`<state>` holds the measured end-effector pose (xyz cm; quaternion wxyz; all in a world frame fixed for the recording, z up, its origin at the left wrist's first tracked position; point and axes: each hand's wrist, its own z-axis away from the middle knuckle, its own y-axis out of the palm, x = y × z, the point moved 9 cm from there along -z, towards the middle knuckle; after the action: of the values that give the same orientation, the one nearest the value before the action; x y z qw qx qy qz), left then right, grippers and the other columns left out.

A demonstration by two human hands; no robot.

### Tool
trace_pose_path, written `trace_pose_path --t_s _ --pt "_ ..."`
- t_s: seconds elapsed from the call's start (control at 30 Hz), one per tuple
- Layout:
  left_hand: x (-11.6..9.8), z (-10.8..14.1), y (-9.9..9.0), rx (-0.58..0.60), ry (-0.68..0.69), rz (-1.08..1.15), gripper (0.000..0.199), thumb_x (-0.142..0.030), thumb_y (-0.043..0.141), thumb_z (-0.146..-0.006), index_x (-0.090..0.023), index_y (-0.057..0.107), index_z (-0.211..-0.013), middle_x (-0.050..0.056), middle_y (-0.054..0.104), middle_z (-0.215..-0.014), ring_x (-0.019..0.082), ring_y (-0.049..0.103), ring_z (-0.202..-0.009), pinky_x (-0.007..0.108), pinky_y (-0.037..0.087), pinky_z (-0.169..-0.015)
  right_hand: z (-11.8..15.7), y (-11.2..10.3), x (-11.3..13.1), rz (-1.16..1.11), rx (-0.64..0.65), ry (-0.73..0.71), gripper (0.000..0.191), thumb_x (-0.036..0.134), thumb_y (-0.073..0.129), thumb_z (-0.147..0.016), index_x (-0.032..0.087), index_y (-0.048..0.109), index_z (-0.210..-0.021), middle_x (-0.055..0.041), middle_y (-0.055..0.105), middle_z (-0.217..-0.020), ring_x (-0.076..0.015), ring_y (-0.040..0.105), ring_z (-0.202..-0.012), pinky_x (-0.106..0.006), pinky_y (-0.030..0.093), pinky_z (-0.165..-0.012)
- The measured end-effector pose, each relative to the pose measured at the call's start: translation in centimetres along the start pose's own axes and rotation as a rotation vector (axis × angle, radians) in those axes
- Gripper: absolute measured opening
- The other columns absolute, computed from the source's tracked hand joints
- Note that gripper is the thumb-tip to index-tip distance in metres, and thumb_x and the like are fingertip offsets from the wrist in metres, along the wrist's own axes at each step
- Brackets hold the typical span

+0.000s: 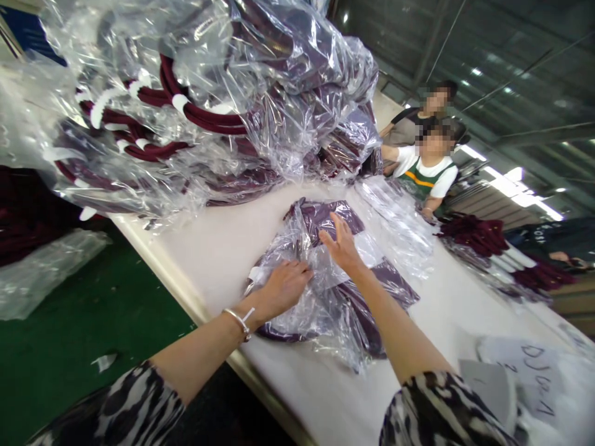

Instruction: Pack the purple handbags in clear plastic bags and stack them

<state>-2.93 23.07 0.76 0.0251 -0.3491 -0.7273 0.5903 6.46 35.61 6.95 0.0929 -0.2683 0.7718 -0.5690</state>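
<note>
A dark maroon garment in a clear plastic bag [325, 291] lies on the white table in front of me. My left hand [289, 286] rests palm down on the bag's near left part, fingers stretched out and slightly bent. Over the upper middle of the same bag is my right hand [343, 244], its fingers spread and the thumb apart. Nothing shows in its grasp. A white label or card [369, 249] shows through the plastic beside the right hand. The undersides of both hands are hidden.
A tall heap of bagged maroon garments [279, 80] fills the table's far left. Flat clear bags [395, 217] lie to the right, near a person in a striped apron [425, 176]. More maroon pieces [478, 238] and a handwritten plastic-wrapped sheet [530, 378] are at right. The table edge [162, 279] runs along my left.
</note>
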Motion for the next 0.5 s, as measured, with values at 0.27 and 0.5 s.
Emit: trace_pose_path --t_s 0.27,0.5 --pt "0.1 -0.6 0.4 0.090 -0.049 0.009 0.023 -0.016 0.051 -0.097 -0.016 0.070 -0.110 0.011 0.069 -0.112 0.026 0.064 -0.106 0.040 0.051 -0.094 2.1 6.4 3.3 0.141 0.045 -0.029 0.069 0.051 0.052 -0.101 0.017 0.039 -0.159 -0.0113 0.032 -0.168 -0.0319 0.021 -0.157 -0.055 0.006 -0.128" --pt "6.2 -0.7 -5.3 -0.216 -0.222 0.206 0.042 -0.022 0.061 -0.089 -0.018 0.062 -0.131 0.014 0.061 -0.141 0.029 0.054 -0.134 0.044 0.040 -0.117 2.9 -2.0 1.4 -0.398 0.016 0.220 0.063 0.050 0.042 -0.104 0.014 0.042 -0.156 -0.0175 0.043 -0.160 -0.0270 0.040 -0.149 -0.047 0.035 -0.121"
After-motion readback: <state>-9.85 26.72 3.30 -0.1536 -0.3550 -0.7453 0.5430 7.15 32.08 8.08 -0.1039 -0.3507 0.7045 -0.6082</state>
